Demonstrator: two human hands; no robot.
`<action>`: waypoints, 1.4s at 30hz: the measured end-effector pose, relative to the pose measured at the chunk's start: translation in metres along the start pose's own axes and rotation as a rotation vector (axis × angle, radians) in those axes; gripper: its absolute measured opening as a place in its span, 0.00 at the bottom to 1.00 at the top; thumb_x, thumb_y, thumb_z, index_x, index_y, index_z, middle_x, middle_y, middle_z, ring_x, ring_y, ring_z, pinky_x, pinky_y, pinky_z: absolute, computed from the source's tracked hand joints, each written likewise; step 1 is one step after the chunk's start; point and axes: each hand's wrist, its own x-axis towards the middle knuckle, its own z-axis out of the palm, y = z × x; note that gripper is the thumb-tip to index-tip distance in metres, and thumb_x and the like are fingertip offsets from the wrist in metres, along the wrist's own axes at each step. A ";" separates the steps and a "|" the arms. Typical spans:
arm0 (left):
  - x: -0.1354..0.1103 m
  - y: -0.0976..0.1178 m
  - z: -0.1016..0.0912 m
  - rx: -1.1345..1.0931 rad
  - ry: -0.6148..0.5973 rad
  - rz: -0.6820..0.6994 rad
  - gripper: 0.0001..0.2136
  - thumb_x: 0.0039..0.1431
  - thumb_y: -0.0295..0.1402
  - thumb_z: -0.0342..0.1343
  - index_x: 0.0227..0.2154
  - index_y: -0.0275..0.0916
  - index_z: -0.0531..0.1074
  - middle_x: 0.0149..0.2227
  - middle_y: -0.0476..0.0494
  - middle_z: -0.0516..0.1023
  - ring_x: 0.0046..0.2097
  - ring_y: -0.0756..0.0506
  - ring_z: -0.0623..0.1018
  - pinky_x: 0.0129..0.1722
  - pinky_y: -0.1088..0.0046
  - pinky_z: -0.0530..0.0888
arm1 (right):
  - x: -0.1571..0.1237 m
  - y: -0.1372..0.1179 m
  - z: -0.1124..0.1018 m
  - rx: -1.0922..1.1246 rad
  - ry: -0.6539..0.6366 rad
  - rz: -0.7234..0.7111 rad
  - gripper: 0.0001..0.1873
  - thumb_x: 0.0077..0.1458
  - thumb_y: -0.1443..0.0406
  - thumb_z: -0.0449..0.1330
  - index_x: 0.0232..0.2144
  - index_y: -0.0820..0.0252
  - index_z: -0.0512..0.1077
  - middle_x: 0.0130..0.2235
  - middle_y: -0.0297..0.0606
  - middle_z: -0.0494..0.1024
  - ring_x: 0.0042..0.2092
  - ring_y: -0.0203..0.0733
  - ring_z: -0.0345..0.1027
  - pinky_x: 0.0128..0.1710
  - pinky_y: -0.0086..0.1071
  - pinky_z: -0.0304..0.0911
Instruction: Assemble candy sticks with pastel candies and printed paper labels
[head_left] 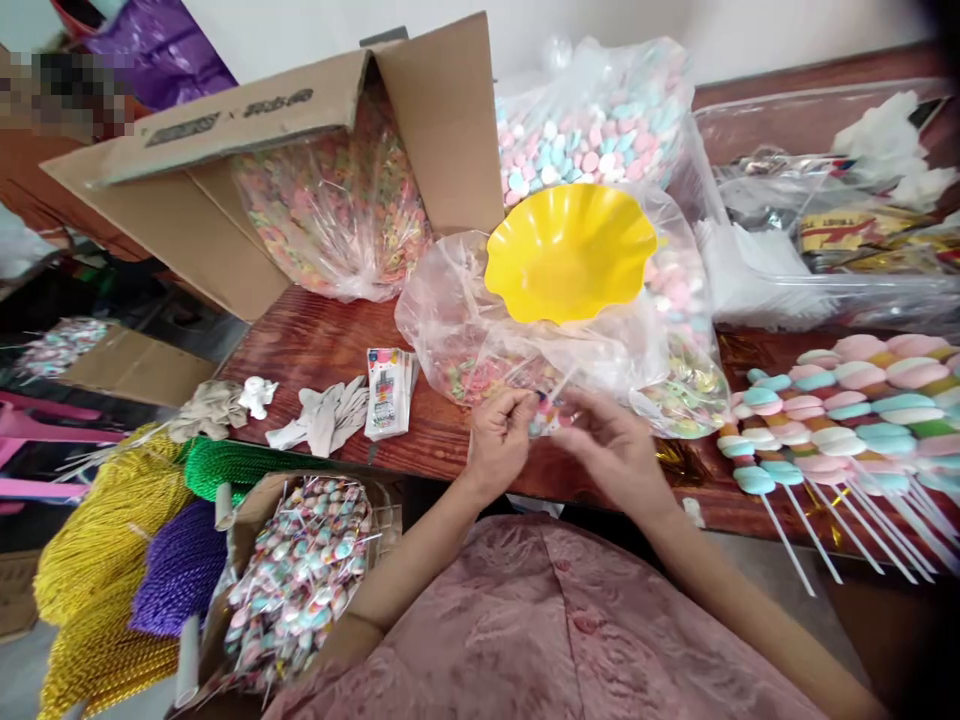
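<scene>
Pinching left hand [499,445]: was at the near edge of the wooden table [300,335], thumb and forefinger pressed together on what seemed a small printed wrapper [544,415].
Right hand [619,450]: was just to the right, blurred, its thumb and curved fingers parted; it appeared to grip nothing, though the blur left some doubt.
Small printed wrapper: was between the two hands, low against the table's near side; a thin white stick [562,380] showed beside it, and whether they were joined could not be told.
Yellow bowl [570,255]: rested farther off, on soft clear bags [442,300] of sweets.
Printed stack [388,395]: lay left of the hands, beside pale gloves [326,418].
Wrapped sweets [300,570]: filled a box at the near left, below the tabletop.
Marshmallow sticks [847,415]: lay at the right, their white ends jutting past the near edge.
Slip risk: a weak pinch could have dropped the small printed wrapper over the edge.
Bowl risk: a tug on the bags could have tipped the yellow bowl.
Elbow risk: a wide swing of the right forearm could have knocked the jutting ends.
</scene>
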 end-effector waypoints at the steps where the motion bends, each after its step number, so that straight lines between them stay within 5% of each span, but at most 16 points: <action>1: -0.002 0.001 0.003 0.009 -0.012 0.049 0.15 0.61 0.45 0.56 0.29 0.38 0.76 0.28 0.47 0.72 0.33 0.51 0.71 0.37 0.73 0.69 | -0.004 0.000 0.004 0.038 -0.025 0.029 0.12 0.54 0.58 0.65 0.40 0.55 0.76 0.33 0.34 0.76 0.31 0.37 0.66 0.32 0.32 0.66; 3: -0.008 0.003 0.008 -0.057 -0.041 0.067 0.14 0.62 0.45 0.56 0.34 0.39 0.78 0.33 0.45 0.75 0.37 0.49 0.73 0.42 0.72 0.70 | -0.007 -0.002 0.007 0.068 -0.006 0.031 0.08 0.56 0.59 0.63 0.31 0.56 0.76 0.30 0.33 0.76 0.32 0.38 0.67 0.34 0.33 0.66; 8: -0.016 0.002 0.009 -0.376 -0.302 -0.265 0.18 0.60 0.49 0.56 0.39 0.39 0.78 0.32 0.46 0.74 0.38 0.49 0.74 0.40 0.72 0.72 | 0.000 -0.005 0.000 -0.008 0.037 -0.146 0.04 0.56 0.63 0.63 0.30 0.54 0.78 0.33 0.34 0.77 0.37 0.40 0.70 0.39 0.35 0.66; 12: -0.015 0.006 0.003 -0.340 -0.342 -0.255 0.18 0.56 0.50 0.60 0.37 0.39 0.78 0.34 0.46 0.74 0.41 0.49 0.73 0.45 0.73 0.71 | -0.004 -0.005 0.004 -0.013 0.096 -0.210 0.04 0.55 0.66 0.63 0.30 0.54 0.78 0.32 0.33 0.76 0.36 0.39 0.69 0.37 0.34 0.65; 16: -0.020 0.009 0.004 -0.467 -0.481 -0.491 0.22 0.50 0.52 0.64 0.35 0.35 0.77 0.28 0.49 0.71 0.29 0.53 0.70 0.31 0.77 0.69 | 0.000 -0.006 0.008 -0.031 0.214 -0.210 0.05 0.56 0.66 0.62 0.28 0.56 0.75 0.28 0.32 0.72 0.32 0.36 0.65 0.33 0.32 0.62; 20: -0.025 0.005 0.007 -0.650 -0.590 -0.718 0.21 0.45 0.48 0.69 0.31 0.33 0.73 0.24 0.50 0.70 0.22 0.55 0.67 0.22 0.80 0.64 | 0.014 -0.010 -0.002 -0.166 0.178 -0.268 0.07 0.58 0.66 0.61 0.26 0.57 0.72 0.27 0.31 0.70 0.30 0.35 0.64 0.31 0.32 0.60; 23: -0.019 0.002 0.005 -0.733 -0.504 -0.673 0.19 0.45 0.45 0.69 0.30 0.34 0.72 0.25 0.48 0.72 0.25 0.52 0.72 0.26 0.77 0.71 | 0.018 -0.017 -0.021 -0.314 0.184 -0.405 0.04 0.58 0.67 0.61 0.37 0.55 0.74 0.34 0.34 0.74 0.31 0.35 0.66 0.31 0.32 0.62; 25: -0.011 0.002 0.000 -0.734 -0.487 -0.657 0.19 0.45 0.45 0.68 0.30 0.34 0.72 0.28 0.46 0.75 0.27 0.50 0.76 0.28 0.75 0.74 | 0.016 -0.023 -0.034 -0.504 0.131 -0.586 0.16 0.57 0.68 0.61 0.49 0.51 0.72 0.46 0.40 0.76 0.37 0.38 0.70 0.35 0.35 0.65; 27: -0.006 0.004 -0.004 -0.698 -0.558 -0.680 0.20 0.45 0.46 0.68 0.31 0.34 0.71 0.28 0.45 0.76 0.27 0.49 0.77 0.27 0.75 0.74 | 0.013 -0.028 -0.045 -0.745 -0.062 -0.795 0.23 0.58 0.68 0.61 0.55 0.46 0.69 0.56 0.41 0.73 0.47 0.44 0.70 0.43 0.40 0.65; 30: -0.002 0.006 -0.008 -0.607 -0.720 -0.693 0.19 0.47 0.46 0.66 0.30 0.34 0.70 0.23 0.48 0.74 0.22 0.52 0.74 0.22 0.79 0.69 | 0.008 -0.030 -0.052 -0.964 -0.362 -0.944 0.19 0.61 0.65 0.60 0.54 0.46 0.70 0.55 0.35 0.76 0.57 0.50 0.64 0.51 0.47 0.57; 34: -0.001 0.006 -0.015 -0.499 -0.885 -0.632 0.18 0.50 0.45 0.64 0.29 0.34 0.69 0.24 0.50 0.72 0.22 0.55 0.71 0.22 0.81 0.66 | 0.004 -0.027 -0.050 -0.941 -0.452 -0.905 0.15 0.63 0.65 0.57 0.52 0.53 0.71 0.44 0.35 0.81 0.52 0.45 0.66 0.52 0.45 0.51; 38: -0.001 0.008 -0.025 -0.307 -1.040 -0.577 0.17 0.59 0.47 0.57 0.33 0.36 0.69 0.26 0.51 0.70 0.24 0.55 0.68 0.25 0.80 0.65 | -0.004 -0.022 -0.048 -0.860 -0.482 -0.791 0.14 0.62 0.72 0.50 0.39 0.55 0.76 0.32 0.34 0.79 0.44 0.42 0.65 0.48 0.44 0.49; 42: -0.012 0.016 -0.024 0.246 -1.042 -0.186 0.12 0.65 0.39 0.48 0.30 0.37 0.68 0.31 0.47 0.69 0.33 0.50 0.69 0.36 0.73 0.69 | -0.010 -0.013 -0.042 -0.844 -0.579 -0.488 0.14 0.62 0.69 0.52 0.28 0.57 0.75 0.30 0.36 0.77 0.41 0.42 0.64 0.44 0.42 0.48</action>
